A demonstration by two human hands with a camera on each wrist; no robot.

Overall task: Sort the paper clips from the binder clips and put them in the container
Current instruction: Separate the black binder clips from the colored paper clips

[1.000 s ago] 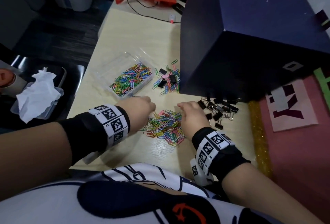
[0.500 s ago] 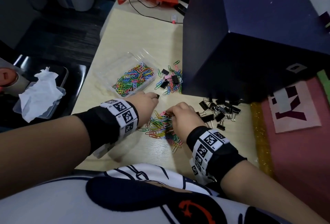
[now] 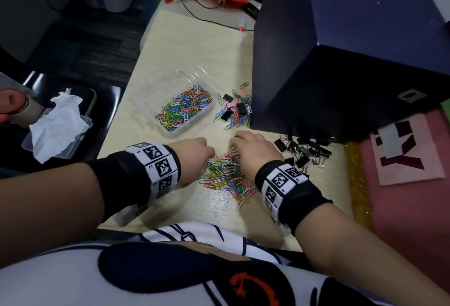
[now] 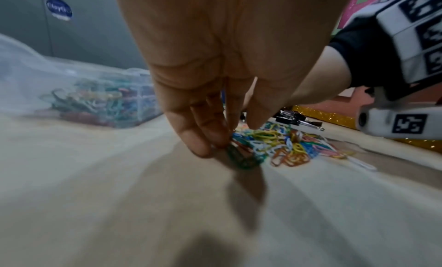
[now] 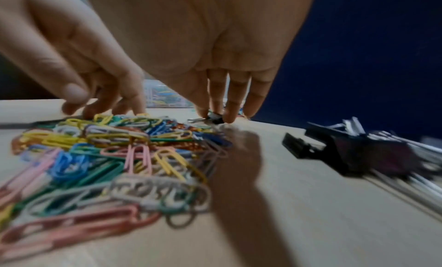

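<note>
Head view: both hands reach into the loose paper clips [image 3: 227, 175] on the counter [image 3: 194, 45], beside the container [image 3: 187, 108]. Left wrist view: left hand [image 4: 215, 93] fingertips pinch paper clips. Right wrist view: right hand [image 5: 215, 63] fingers touch a binder clip [image 5: 214, 118].

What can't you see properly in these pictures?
- Left hand: in the head view its back hides the fingertips; the left wrist view is too blurred to show whether they hold a clip.
- Container: blurred in the left wrist view.
- Binder clips: smeared by blur in the right wrist view.
</note>
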